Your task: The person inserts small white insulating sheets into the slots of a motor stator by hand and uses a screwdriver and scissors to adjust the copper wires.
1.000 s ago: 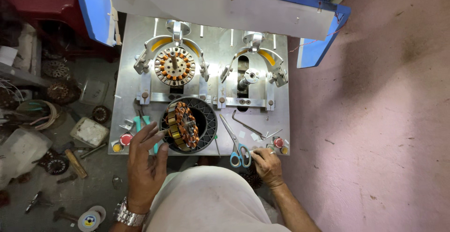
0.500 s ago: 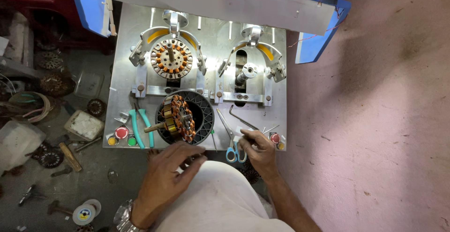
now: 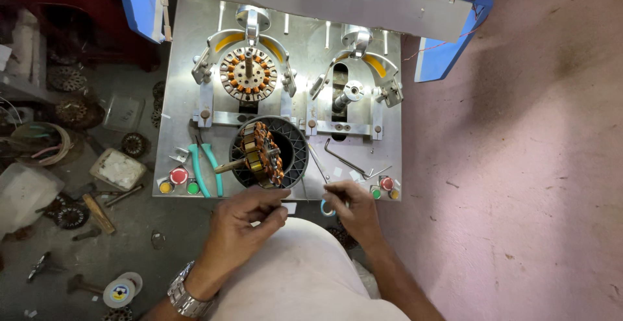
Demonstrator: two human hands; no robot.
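Metal bench (image 3: 175, 100) seen from above. A wound stator (image 3: 262, 154), tilted on its shaft, is seated in a black ring (image 3: 293, 146) at the front centre of the bench. The left hand (image 3: 245, 220) is held just in front of the ring, fingers curled and pinched together; what is pinched cannot be told. The right hand (image 3: 350, 207) is closed over scissors (image 3: 326, 205), of which only a blue loop is seen at the front edge. Green-handled pliers (image 3: 204, 165) are laid left of the ring, near coloured buttons (image 3: 178, 178). A second stator (image 3: 248, 74) is mounted in the left fixture behind; a hex key (image 3: 341, 157) is laid to the right.
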